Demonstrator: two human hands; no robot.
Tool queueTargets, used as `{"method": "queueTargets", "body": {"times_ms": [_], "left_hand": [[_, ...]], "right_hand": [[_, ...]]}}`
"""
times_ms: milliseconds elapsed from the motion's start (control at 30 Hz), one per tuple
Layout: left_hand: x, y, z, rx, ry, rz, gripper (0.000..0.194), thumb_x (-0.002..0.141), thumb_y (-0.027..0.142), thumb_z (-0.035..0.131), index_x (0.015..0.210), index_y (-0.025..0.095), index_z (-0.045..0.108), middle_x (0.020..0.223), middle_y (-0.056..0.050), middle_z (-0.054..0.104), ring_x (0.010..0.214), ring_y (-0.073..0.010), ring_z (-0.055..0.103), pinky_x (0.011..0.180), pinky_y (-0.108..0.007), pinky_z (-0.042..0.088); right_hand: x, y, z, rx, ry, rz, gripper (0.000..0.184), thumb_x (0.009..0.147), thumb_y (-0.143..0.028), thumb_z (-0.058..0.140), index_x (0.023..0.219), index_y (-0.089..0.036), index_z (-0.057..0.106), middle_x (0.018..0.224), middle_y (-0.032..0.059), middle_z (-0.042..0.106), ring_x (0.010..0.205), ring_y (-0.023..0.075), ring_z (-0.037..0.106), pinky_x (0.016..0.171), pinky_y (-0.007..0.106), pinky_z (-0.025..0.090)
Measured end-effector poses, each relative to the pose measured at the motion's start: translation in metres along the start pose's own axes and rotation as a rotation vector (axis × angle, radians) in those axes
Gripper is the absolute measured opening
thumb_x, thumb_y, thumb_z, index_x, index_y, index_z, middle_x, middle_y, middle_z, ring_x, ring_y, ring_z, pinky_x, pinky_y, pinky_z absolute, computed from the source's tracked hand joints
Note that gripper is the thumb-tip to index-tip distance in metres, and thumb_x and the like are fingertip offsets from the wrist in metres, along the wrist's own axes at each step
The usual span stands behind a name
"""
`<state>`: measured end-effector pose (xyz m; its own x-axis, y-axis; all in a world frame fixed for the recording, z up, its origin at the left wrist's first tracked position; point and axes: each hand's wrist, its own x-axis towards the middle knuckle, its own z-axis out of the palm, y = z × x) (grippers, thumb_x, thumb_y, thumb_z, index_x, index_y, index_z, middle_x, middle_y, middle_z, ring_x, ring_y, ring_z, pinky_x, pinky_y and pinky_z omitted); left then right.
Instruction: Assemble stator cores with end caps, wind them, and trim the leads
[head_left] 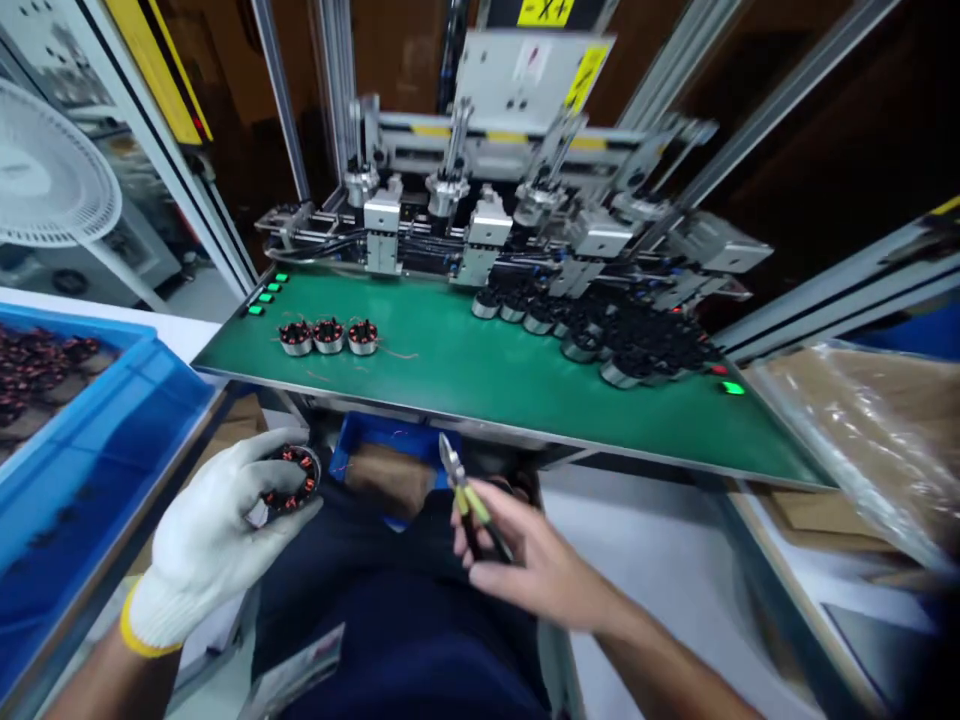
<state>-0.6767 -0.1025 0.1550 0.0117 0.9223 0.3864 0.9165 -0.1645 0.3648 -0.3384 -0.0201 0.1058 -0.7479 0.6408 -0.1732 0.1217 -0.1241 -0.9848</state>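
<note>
My left hand [217, 520], in a white glove with a yellow cuff, grips a round motor stator [304, 480] with copper windings, held low in front of the bench edge. Bare, my right hand [517, 550] is closed around the handles of a pair of cutting pliers [469, 495], whose jaws point up and away from me. The two hands are apart, and the pliers do not touch the stator. Beyond them, three similar stators [328, 337] with thin loose wires stand in a row on the green bench top [442, 350].
A blue bin [142, 350] of copper-wound parts stands at left, a smaller blue tray [390, 430] below the bench edge. Several dark motor parts [630, 335] crowd the bench's right side. Behind rises a machine [487, 235] with metal fixtures; plastic-wrapped cardboard [870, 430] lies at right.
</note>
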Motion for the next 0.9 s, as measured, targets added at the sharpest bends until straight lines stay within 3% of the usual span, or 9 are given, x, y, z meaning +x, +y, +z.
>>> {"method": "queueTargets", "body": {"times_ms": [100,200,333,500,600,767,900], "left_hand": [[-0.006,-0.002,0.005,0.016,-0.054,-0.008,0.019,0.083,0.051,0.07,0.083,0.033,0.074,0.119,-0.003,0.074,0.096,-0.0257,0.074,0.087,-0.042,0.063],[-0.007,-0.002,0.009,0.013,-0.11,0.019,0.017,0.083,0.05,0.07,0.085,0.033,0.074,0.12,-0.002,0.073,0.096,-0.0252,0.074,0.086,-0.041,0.063],[-0.008,0.0,0.014,0.0,-0.151,0.044,0.013,0.084,0.045,0.071,0.089,0.033,0.073,0.124,-0.002,0.071,0.102,-0.0257,0.073,0.086,-0.042,0.063],[-0.014,-0.002,0.017,-0.003,-0.167,0.056,0.013,0.084,0.043,0.072,0.093,0.033,0.072,0.129,-0.002,0.07,0.107,-0.0255,0.071,0.089,-0.042,0.062],[-0.016,-0.001,0.017,-0.004,-0.155,0.054,0.014,0.085,0.044,0.071,0.094,0.033,0.071,0.13,-0.002,0.07,0.108,-0.0264,0.071,0.089,-0.044,0.062],[-0.016,0.004,0.015,-0.011,-0.16,0.036,0.015,0.087,0.046,0.068,0.096,0.034,0.071,0.126,-0.004,0.072,0.106,-0.0278,0.072,0.086,-0.047,0.061],[-0.016,0.004,0.02,-0.036,-0.119,0.019,0.016,0.086,0.047,0.069,0.091,0.032,0.071,0.126,-0.004,0.073,0.105,-0.0282,0.072,0.086,-0.047,0.061]], "right_hand": [[-0.018,0.021,0.041,0.17,-0.072,-0.022,0.063,0.09,-0.025,0.071,0.147,-0.025,0.043,0.114,0.007,0.057,0.096,0.0145,0.063,0.091,0.033,0.053],[-0.016,0.026,0.058,0.231,-0.117,-0.163,0.068,0.093,-0.018,0.064,0.154,-0.028,0.036,0.121,0.0096,0.057,0.098,0.0147,0.063,0.093,0.036,0.053],[-0.007,0.02,0.058,0.229,-0.136,-0.248,0.075,0.086,-0.011,0.061,0.156,-0.025,0.037,0.125,0.012,0.059,0.111,0.0197,0.062,0.101,0.043,0.052],[0.0,0.011,0.055,0.187,-0.134,-0.172,0.077,0.077,-0.01,0.06,0.151,-0.018,0.044,0.12,0.0109,0.061,0.11,0.02,0.061,0.101,0.041,0.052],[0.003,0.009,0.057,0.222,-0.14,-0.147,0.072,0.073,-0.008,0.06,0.143,-0.018,0.05,0.113,0.0086,0.062,0.101,0.0179,0.062,0.094,0.038,0.054],[0.004,0.009,0.062,0.22,-0.104,-0.133,0.048,0.07,-0.004,0.056,0.115,-0.018,0.064,0.096,0.0033,0.059,0.08,0.0121,0.06,0.073,0.027,0.052],[0.007,0.008,0.06,0.122,-0.042,-0.103,0.044,0.073,-0.007,0.057,0.114,-0.018,0.066,0.084,-0.0002,0.055,0.067,0.0093,0.052,0.062,0.023,0.045]]}}
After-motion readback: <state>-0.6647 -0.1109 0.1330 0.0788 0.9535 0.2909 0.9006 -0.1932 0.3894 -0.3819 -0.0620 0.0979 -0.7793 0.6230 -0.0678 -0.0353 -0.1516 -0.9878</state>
